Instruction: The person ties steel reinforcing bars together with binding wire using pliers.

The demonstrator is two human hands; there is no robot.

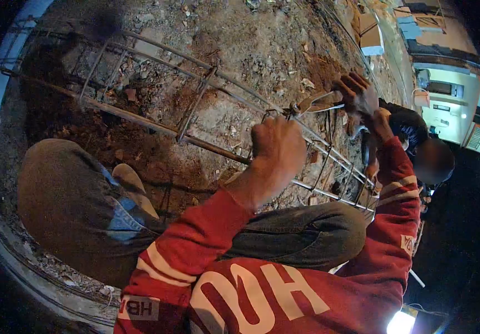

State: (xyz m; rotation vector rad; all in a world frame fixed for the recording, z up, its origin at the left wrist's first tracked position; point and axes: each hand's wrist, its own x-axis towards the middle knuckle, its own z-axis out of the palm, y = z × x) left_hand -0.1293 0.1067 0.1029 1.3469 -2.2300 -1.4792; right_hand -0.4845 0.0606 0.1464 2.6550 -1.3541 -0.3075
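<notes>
- I see stony dirt [262, 50] beneath a steel cage [140, 120].
- Lit room [456, 114] far right.
- Left fingers [261, 135] curled shut at cage, right fingers [351, 84] half-curled; holds I can't tell.

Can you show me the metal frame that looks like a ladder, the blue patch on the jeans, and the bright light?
Metal frame [134, 118]: head view, on one long bar.
Blue patch [124, 222]: head view, on its middle.
Bright light [400, 323]: head view, on its glowing front.
</notes>
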